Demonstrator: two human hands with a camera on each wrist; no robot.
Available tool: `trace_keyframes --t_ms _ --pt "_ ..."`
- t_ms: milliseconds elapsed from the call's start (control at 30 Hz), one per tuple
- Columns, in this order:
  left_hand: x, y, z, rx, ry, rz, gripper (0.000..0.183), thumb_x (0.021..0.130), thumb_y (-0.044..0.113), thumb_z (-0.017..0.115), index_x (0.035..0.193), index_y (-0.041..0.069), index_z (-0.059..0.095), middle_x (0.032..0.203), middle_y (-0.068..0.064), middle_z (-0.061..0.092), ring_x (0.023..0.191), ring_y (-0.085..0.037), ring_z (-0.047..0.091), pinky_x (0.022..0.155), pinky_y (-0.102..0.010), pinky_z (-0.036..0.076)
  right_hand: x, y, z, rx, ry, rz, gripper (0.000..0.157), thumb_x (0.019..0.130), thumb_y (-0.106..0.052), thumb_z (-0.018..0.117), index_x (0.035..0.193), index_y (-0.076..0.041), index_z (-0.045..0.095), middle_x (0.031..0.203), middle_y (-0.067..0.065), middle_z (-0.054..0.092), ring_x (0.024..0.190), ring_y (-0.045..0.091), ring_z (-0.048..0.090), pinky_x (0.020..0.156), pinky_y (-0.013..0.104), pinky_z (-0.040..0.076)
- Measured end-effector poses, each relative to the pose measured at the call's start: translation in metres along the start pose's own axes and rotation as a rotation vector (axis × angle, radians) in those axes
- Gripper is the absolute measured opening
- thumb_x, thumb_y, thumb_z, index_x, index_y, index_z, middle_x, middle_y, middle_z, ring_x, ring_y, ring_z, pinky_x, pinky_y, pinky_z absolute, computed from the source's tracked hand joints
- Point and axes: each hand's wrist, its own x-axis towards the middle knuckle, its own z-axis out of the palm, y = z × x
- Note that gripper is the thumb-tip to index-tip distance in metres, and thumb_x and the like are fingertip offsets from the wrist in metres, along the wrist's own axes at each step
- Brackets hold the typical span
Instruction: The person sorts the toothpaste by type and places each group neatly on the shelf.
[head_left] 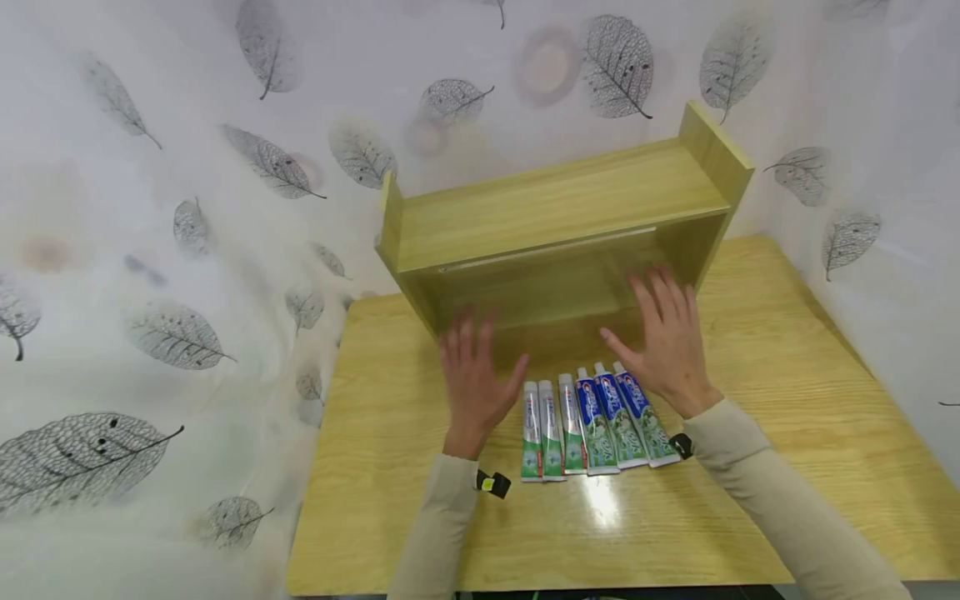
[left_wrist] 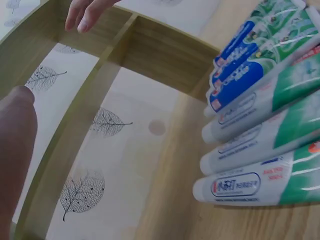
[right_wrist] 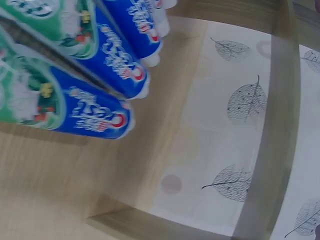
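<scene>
My left hand [head_left: 478,387], fingers spread, hovers left of the row of toothpaste tubes and in front of the wooden shelf [head_left: 555,200]. My right hand [head_left: 670,346] is spread too, above the right end of the row, its fingertips near the shelf's right side panel. Neither hand holds anything. Three white-and-green toothpaste tubes [head_left: 551,429] lie beside three blue-and-green toothpaste tubes [head_left: 617,417], caps toward the shelf. The left wrist view shows a thumb [left_wrist: 17,120] at its left edge. In the right wrist view the blue ends of tubes [right_wrist: 95,112] appear close up.
The shelf stands at the back of the wood-grain table [head_left: 390,500], with an upper board between raised sides and an open space below. Behind it is a wall [head_left: 465,50] with a leaf pattern. A second leaf-patterned wall [head_left: 885,167] rises on the right.
</scene>
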Motion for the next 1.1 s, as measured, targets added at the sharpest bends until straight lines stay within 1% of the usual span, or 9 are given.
trace_keyframes --t_ms 100,233,533,633,767,867,933,1033,1100 --pt "-0.008 -0.004 0.001 -0.021 0.055 0.007 0.082 0.096 0.054 0.07 0.163 0.015 0.043 0.169 -0.018 0.042 0.158 -0.04 0.039 0.129 -0.066 0.032 -0.007 0.003 0.001 0.008 -0.009 0.029 0.096 0.102 -0.074 0.048 0.164 -0.002 0.043 0.168 0.031 0.042 0.159 0.052 0.036 0.131 0.075 0.019" --pt "-0.019 -0.009 0.003 -0.058 0.073 -0.011 0.081 0.097 0.051 0.069 0.164 0.012 0.043 0.17 -0.019 0.041 0.159 -0.041 0.037 0.129 -0.065 0.033 -0.017 0.01 0.003 0.013 -0.008 0.047 0.094 0.101 -0.071 0.051 0.163 -0.001 0.044 0.166 0.032 0.044 0.157 0.053 0.038 0.13 0.074 0.021" --pt "-0.047 -0.017 0.009 -0.09 0.079 -0.046 0.079 0.1 0.05 0.067 0.163 0.007 0.045 0.173 -0.021 0.039 0.159 -0.043 0.037 0.124 -0.068 0.037 -0.035 0.021 0.005 0.025 -0.061 0.132 0.091 0.093 -0.048 0.07 0.167 -0.006 0.039 0.171 0.027 0.04 0.16 0.05 0.035 0.13 0.074 0.024" --pt "-0.053 -0.019 0.009 -0.095 0.054 -0.091 0.081 0.098 0.048 0.069 0.164 0.008 0.042 0.173 -0.021 0.039 0.159 -0.043 0.037 0.126 -0.067 0.035 -0.04 0.023 0.004 0.034 -0.059 0.153 0.091 0.093 -0.044 0.073 0.167 -0.005 0.039 0.172 0.027 0.039 0.16 0.05 0.035 0.132 0.072 0.022" --pt "-0.061 -0.024 0.011 -0.138 0.031 -0.183 0.081 0.097 0.041 0.071 0.164 0.007 0.04 0.169 -0.021 0.043 0.157 -0.043 0.04 0.127 -0.065 0.036 -0.047 0.026 0.003 0.045 -0.055 0.179 0.089 0.093 -0.04 0.073 0.167 -0.002 0.038 0.171 0.029 0.039 0.158 0.053 0.036 0.133 0.069 0.023" --pt "-0.066 -0.027 0.014 -0.233 0.034 -0.307 0.074 0.099 0.032 0.071 0.161 0.003 0.041 0.162 -0.024 0.048 0.151 -0.043 0.047 0.123 -0.062 0.042 -0.055 0.028 0.004 0.054 -0.06 0.21 0.087 0.094 -0.034 0.075 0.165 0.001 0.039 0.166 0.033 0.042 0.152 0.055 0.041 0.128 0.069 0.031" --pt "-0.069 -0.029 0.016 -0.33 0.04 -0.411 0.068 0.102 0.025 0.07 0.158 0.001 0.04 0.157 -0.024 0.049 0.146 -0.043 0.052 0.121 -0.06 0.046 -0.061 0.027 0.005 0.065 -0.067 0.246 0.084 0.095 -0.029 0.076 0.164 0.002 0.04 0.161 0.035 0.045 0.146 0.056 0.047 0.12 0.071 0.04" --pt "-0.069 -0.035 0.02 -0.467 0.045 -0.558 0.064 0.105 0.019 0.067 0.158 0.003 0.035 0.153 -0.024 0.048 0.143 -0.042 0.053 0.117 -0.057 0.049 -0.072 0.025 0.006 0.085 -0.102 0.311 0.079 0.098 -0.025 0.076 0.164 0.002 0.041 0.156 0.037 0.048 0.138 0.057 0.051 0.108 0.074 0.048" --pt "-0.067 -0.041 0.022 -0.518 0.054 -0.598 0.065 0.105 0.017 0.065 0.159 0.001 0.033 0.152 -0.026 0.047 0.141 -0.043 0.052 0.115 -0.057 0.049 -0.08 0.024 0.007 0.092 -0.13 0.34 0.076 0.1 -0.024 0.075 0.163 0.002 0.041 0.154 0.037 0.049 0.136 0.057 0.052 0.101 0.075 0.05"
